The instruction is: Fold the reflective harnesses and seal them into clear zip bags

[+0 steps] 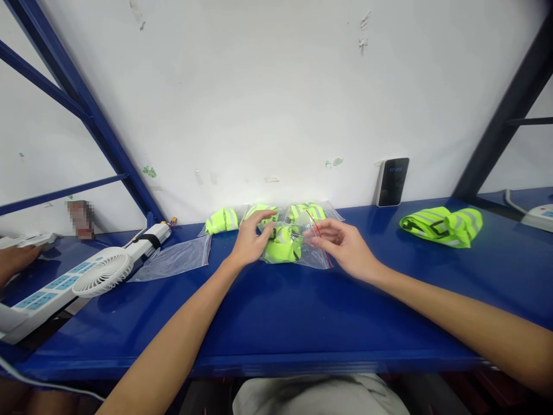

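Note:
A clear zip bag (317,259) with a red seal line lies in front of me, with a folded neon-yellow reflective strap bundle (283,245) inside. My left hand (252,237) rests against the bundle's left side, thumb and fingers apart. At the bag's red-lined mouth, my right hand (343,245) pinches the plastic between thumb and fingers. Just behind are several similar bagged bundles, among them a left one (222,220) and a right one (306,211). Off to the right lies an unbagged yellow reflective bundle (443,226) with silver strips.
A flat clear zip bag (177,257) lies left on the blue table (276,323). Beside it are a white fan (102,275) and a long power strip (56,288). A phone-like device (392,182) leans against the wall. Another person's hand (19,259) shows at far left.

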The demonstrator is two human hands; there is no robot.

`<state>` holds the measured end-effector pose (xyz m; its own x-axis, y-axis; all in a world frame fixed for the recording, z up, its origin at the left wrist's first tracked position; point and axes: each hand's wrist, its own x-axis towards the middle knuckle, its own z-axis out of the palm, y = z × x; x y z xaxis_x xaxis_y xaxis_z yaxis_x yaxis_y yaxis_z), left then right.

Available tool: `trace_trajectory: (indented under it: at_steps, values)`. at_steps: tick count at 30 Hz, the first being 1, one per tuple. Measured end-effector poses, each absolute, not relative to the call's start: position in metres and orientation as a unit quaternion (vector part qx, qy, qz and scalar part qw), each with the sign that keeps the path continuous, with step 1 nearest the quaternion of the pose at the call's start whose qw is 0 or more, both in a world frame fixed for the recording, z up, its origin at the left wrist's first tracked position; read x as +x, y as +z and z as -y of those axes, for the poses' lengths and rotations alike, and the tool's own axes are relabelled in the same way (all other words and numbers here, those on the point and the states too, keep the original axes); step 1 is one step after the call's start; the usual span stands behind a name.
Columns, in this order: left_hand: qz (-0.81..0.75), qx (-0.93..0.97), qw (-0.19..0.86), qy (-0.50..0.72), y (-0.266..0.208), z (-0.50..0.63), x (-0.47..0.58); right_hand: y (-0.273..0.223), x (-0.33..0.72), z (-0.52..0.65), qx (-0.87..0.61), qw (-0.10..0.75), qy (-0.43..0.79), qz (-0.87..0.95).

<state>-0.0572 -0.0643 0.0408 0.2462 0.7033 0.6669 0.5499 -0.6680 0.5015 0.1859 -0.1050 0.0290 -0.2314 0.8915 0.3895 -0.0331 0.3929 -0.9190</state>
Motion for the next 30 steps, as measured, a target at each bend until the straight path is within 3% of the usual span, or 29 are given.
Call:
trace_trajectory:
  at_steps: [3, 9, 16, 21, 26, 30]
  values:
    - [-0.412, 0.824, 0.088, 0.379, 0.041, 0.068, -0.050, 0.030, 0.189, 0.102, -0.341, 0.524, 0.436, 0.648]
    - [-0.488, 0.801, 0.129, 0.322, 0.052, 0.077, -0.046, 0.031, 0.195, 0.093, -0.373, 0.524, 0.464, 0.610]
    - [-0.395, 0.778, 0.453, 0.186, 0.060, 0.081, -0.054, 0.031, 0.196, 0.092, -0.391, 0.522, 0.467, 0.597]
    - [-0.396, 0.758, 0.445, 0.268, 0.054, 0.084, -0.038, 0.032, 0.191, 0.101, -0.401, 0.515, 0.448, 0.611]
    - [-0.390, 0.771, 0.408, 0.294, 0.058, 0.089, -0.030, 0.028, 0.186, 0.106, -0.379, 0.514, 0.450, 0.624]
    - [-0.405, 0.746, 0.445, 0.287, 0.054, 0.087, -0.030, 0.023, 0.184, 0.104, -0.370, 0.501, 0.451, 0.640]
